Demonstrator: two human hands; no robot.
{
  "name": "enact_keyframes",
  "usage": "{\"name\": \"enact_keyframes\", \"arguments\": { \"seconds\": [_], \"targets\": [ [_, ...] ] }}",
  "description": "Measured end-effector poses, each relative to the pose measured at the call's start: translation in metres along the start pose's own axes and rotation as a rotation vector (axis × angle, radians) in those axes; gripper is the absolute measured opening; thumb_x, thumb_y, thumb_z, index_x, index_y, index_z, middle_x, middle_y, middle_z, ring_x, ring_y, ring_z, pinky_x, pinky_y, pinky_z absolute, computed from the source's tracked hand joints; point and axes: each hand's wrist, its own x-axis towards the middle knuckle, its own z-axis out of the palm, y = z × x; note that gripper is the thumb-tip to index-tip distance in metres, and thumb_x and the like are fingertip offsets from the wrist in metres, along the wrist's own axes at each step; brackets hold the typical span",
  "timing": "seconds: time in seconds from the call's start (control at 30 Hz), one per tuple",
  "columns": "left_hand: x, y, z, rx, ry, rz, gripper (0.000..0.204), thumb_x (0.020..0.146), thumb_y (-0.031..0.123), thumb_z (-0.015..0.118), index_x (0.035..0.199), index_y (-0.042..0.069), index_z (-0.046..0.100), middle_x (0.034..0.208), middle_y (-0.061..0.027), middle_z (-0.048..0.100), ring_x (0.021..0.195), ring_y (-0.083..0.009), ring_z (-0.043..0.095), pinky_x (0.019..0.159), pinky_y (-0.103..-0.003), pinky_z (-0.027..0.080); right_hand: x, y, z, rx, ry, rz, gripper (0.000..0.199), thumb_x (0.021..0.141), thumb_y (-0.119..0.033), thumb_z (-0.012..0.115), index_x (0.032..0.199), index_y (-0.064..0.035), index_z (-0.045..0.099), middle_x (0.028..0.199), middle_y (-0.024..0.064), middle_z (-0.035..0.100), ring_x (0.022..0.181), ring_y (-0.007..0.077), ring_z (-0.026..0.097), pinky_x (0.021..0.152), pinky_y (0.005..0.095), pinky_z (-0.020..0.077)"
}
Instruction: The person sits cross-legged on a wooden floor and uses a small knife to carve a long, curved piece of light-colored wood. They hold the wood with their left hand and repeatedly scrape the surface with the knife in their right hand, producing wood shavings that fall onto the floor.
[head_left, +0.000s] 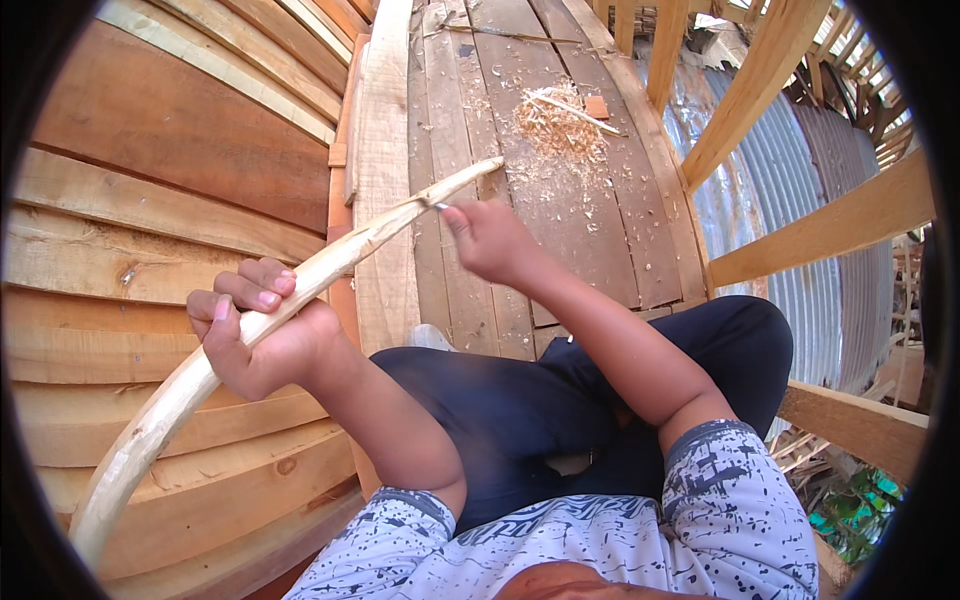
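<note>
A long peeled wooden pole (345, 250) runs slantwise from the lower left up to the middle, its bark gone and its surface pale with darker streaks. My left hand (262, 325) is wrapped round it, palm up, at about mid-length. Close to the pole's far, thinner end, my right hand (487, 238) is closed on a small knife. Just a bit of the knife's metal blade (439, 206) shows, touching the pole beside a dark notch or knot; the handle is hidden in my fist.
Curly wood shavings (562, 125) lie heaped on the plank floor (560, 230), with a thin stick (575, 112) and a small orange-brown block (597, 107) on them. A board wall (180, 150) rises at left. Wooden rails (825, 235) and corrugated metal sheets (770, 170) stand at right.
</note>
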Motion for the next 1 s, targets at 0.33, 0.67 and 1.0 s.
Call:
{"name": "enact_keyframes", "arguments": {
  "seconds": [0.33,0.67,1.0],
  "targets": [
    [0.001,-0.002,-0.005,-0.017,-0.041,-0.004,0.02,0.071,0.018,0.049,0.066,0.013,0.03,0.045,-0.0038,0.033,0.041,-0.0157,0.035,0.047,-0.026,0.033,0.001,-0.011,-0.018,-0.025,-0.107,-0.036,0.034,0.097,-0.026,0.048,0.076,0.0001,0.058,0.06,0.0241,0.056,0.061,0.0449,0.058,0.058,0.0536,0.0442],
    [-0.001,-0.001,-0.001,-0.016,-0.074,-0.008,0.02,0.069,0.017,0.049,0.065,0.013,0.029,0.046,-0.0046,0.033,0.041,-0.0161,0.034,0.047,-0.026,0.032,0.004,-0.005,-0.009,-0.065,-0.056,-0.006,0.034,0.097,-0.026,0.048,0.079,-0.0007,0.062,0.062,0.023,0.059,0.06,0.0451,0.058,0.058,0.0534,0.0457],
    [-0.005,-0.001,0.001,-0.05,-0.099,-0.013,0.017,0.07,0.016,0.048,0.066,0.012,0.032,0.045,-0.0053,0.035,0.04,-0.0177,0.036,0.046,-0.027,0.034,0.0,0.01,-0.002,-0.068,0.044,-0.055,0.032,0.097,-0.025,0.049,0.077,-0.0006,0.055,0.058,0.025,0.052,0.058,0.0457,0.056,0.054,0.0531,0.0428]
  ]
}}
